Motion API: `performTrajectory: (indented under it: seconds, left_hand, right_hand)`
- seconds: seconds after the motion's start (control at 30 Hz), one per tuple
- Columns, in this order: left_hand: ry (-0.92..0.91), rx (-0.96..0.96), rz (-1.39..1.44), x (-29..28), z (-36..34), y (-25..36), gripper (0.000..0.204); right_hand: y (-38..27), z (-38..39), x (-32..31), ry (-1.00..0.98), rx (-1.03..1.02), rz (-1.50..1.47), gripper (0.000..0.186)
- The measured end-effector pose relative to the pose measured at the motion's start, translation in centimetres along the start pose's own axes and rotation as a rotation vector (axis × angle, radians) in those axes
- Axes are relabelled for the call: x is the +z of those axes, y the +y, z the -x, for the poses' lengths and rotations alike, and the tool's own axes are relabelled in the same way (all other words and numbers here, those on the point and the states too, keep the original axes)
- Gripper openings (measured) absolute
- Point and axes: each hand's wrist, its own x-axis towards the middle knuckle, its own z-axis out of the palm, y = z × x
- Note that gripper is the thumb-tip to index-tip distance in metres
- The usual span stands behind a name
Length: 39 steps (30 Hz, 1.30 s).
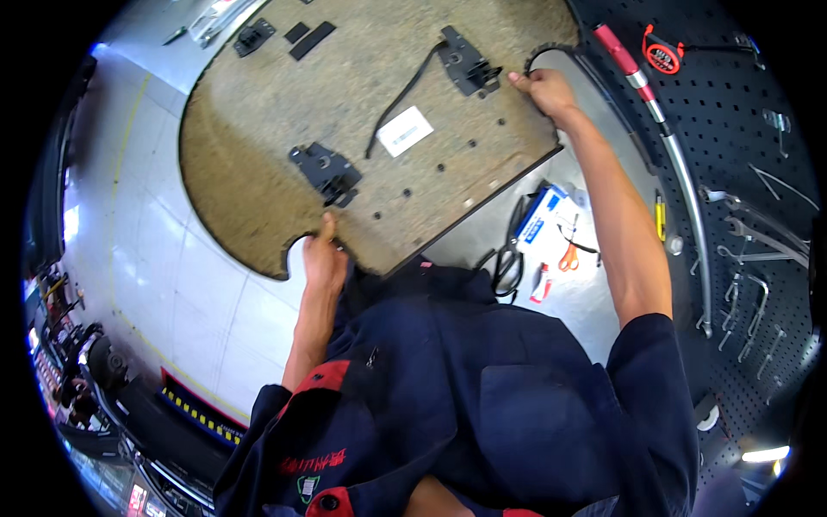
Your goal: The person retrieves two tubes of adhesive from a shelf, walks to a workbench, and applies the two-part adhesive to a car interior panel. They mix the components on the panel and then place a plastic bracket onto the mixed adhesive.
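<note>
A large brown-grey fibre panel [250, 129] with curved edges and cut-out notches lies across the upper middle, tilted to the view. My left hand [320, 261] grips its near edge beside a notch, thumb on top and fingers hidden beneath. On the right edge, by another notch, my right hand [548, 96] holds it the same way. Close to the left thumb sits a black bracket [326, 174] on the panel; a second black bracket [468, 65] is near the right thumb. Between them are a black strap [399, 96] and a white label [405, 131].
A metal bench top [575, 320] at my right bears a blue-and-white box [541, 217], orange-handled scissors [568, 258], a red-and-white tube [541, 283] and black cable [508, 269]. Beyond stand a long red-handled bar [616, 50], a tape measure [662, 57] and a pegboard with wrenches [762, 228].
</note>
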Motion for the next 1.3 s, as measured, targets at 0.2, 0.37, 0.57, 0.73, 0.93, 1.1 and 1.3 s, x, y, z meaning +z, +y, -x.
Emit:
performTrajectory:
  seconds: [0.2, 0.37, 0.57, 0.73, 0.93, 1.1, 1.3]
  left_hand:
    - [-0.114, -0.074, -0.018, 2.4, 1.8, 0.8, 0.031]
    - [-0.225, -0.144, 0.034, 3.3, 3.1, 2.0, 0.035]
    - [-0.366, -0.141, 0.058, 5.2, 6.1, 4.1, 0.037]
    - [-0.430, -0.152, -0.052, 6.0, 7.7, 5.2, 0.048]
    - [-0.534, -0.132, -0.157, 6.3, 8.3, 5.3, 0.055]
    - [-0.450, -0.008, -0.210, 5.6, 8.3, 5.7, 0.049]
    - [-0.454, 0.043, -0.128, 4.1, 6.1, 6.8, 0.042]
  right_hand:
    - [3.0, 1.6, 1.6, 0.368, -0.212, -0.185, 0.048]
    - [0.8, 12.8, 0.1, 0.573, -0.346, -0.336, 0.036]
    - [2.6, 26.3, 7.2, 0.437, -0.118, -0.931, 0.024]
    - [-0.9, 27.6, 19.2, -0.408, 0.102, -1.688, 0.050]
    - [-6.5, 24.0, 21.0, -0.528, -0.013, -2.107, 0.033]
    - [-6.9, 26.9, 18.7, -0.385, 0.048, -1.965, 0.028]
    - [-7.9, 25.3, 20.1, -0.345, -0.266, -1.908, 0.030]
